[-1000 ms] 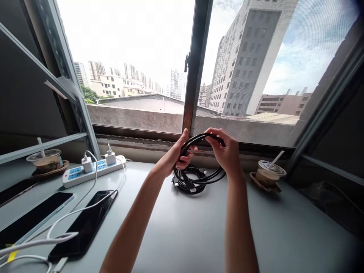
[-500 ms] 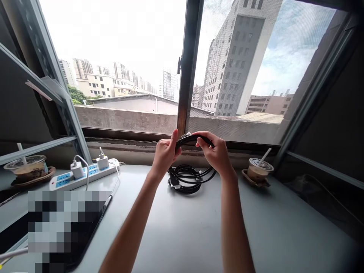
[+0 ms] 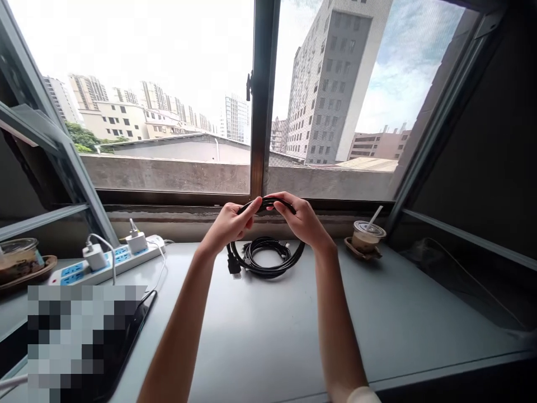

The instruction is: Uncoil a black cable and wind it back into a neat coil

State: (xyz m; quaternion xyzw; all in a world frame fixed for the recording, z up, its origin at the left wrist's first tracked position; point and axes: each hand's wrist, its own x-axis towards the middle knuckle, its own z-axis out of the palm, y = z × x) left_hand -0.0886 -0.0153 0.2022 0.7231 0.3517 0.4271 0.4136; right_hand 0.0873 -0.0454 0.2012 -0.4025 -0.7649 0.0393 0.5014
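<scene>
A black cable, wound in a loop, is held up between both hands above the desk. My left hand grips the upper left of the loop, thumb lying along it. On the upper right, my right hand is closed round the same loop. A dark connector with a pale tip hangs from the left side of the loop. Behind and below, another coiled black cable lies on the desk, partly overlapped by the held one in this view.
A white power strip with two plugged-in chargers lies left. Lidded drink cups stand at the far left and at the right. A dark device, partly pixelated, rests on the grey desk. The window frame rises behind.
The held cable has opened into a wider, rounder loop, with its connector now hanging at the left. The view has shifted a little to the right.
</scene>
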